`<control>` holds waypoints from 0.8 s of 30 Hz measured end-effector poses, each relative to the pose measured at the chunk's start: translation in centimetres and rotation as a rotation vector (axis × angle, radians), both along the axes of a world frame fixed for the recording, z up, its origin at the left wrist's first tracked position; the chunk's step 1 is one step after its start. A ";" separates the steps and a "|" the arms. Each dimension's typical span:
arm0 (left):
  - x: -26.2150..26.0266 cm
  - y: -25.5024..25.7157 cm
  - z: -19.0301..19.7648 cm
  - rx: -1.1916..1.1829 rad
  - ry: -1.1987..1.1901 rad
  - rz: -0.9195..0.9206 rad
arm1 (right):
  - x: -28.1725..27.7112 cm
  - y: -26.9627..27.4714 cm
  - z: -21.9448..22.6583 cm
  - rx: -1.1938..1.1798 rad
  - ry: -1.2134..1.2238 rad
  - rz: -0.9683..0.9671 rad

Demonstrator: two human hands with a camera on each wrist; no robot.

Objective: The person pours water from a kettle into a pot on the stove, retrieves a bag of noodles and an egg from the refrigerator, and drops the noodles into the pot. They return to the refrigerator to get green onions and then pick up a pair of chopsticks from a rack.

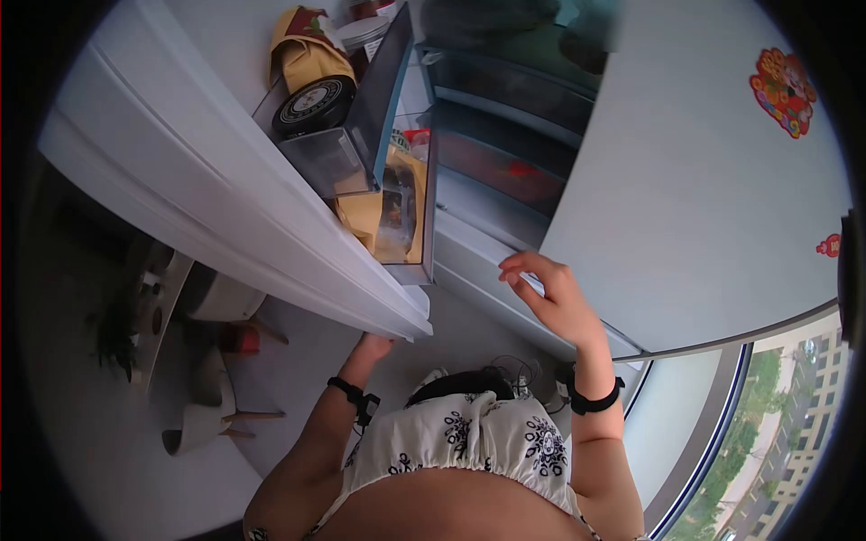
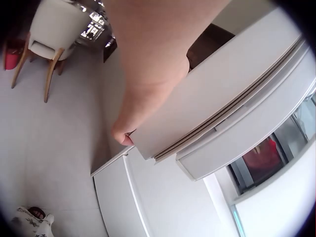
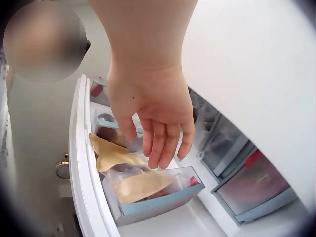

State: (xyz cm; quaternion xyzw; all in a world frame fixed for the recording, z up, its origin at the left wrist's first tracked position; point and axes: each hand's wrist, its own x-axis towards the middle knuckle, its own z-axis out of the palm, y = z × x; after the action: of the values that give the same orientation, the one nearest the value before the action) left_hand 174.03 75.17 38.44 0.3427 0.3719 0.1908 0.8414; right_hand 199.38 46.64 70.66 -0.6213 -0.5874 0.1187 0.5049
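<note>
An open refrigerator door [image 1: 207,171] slants across the left half of the head view. At its lower edge my left hand [image 1: 377,345] grips the door, mostly hidden behind it; the left wrist view has the fingers of this hand [image 2: 123,136] curled at the door's edge. My right hand [image 1: 552,293] is held in the air before the fridge opening, fingers loosely bent and holding nothing. Nearest it are the lower door bin [image 3: 163,202], with tan packages [image 3: 143,186] inside, and the fridge's inner drawers [image 3: 256,182].
The upper door bin [image 1: 329,162] holds a black round container [image 1: 316,106] and a brown paper bag [image 1: 311,59]. A second white fridge door [image 1: 695,180] with stickers stands at right, beside a window [image 1: 767,433]. White chairs [image 1: 203,415] and a table are at left.
</note>
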 end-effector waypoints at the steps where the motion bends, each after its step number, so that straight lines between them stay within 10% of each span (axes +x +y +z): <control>1: -0.9 0.2 0.7 -0.007 -0.003 0.019 | -0.3 1.0 0.6 0.016 -0.024 0.027; 7: -3.6 2.0 1.7 0.021 -0.071 0.041 | -1.2 5.6 7.2 0.232 -0.291 0.121; 11: -4.7 2.5 2.3 -0.033 0.026 0.124 | -0.9 9.7 10.6 0.198 0.095 0.181; 19: -5.3 4.6 -2.2 -0.114 -0.008 0.222 | 2.3 19.7 3.8 0.290 -0.384 -0.004; 24: -6.5 3.1 1.0 0.044 0.236 0.158 | 3.7 24.3 2.7 0.254 -0.192 0.031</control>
State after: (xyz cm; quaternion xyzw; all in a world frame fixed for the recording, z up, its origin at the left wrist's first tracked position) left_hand 167.51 78.24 39.43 0.3509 0.4899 0.2228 0.7663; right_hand 203.07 70.96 73.39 -0.5516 -0.6529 -0.0089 0.5190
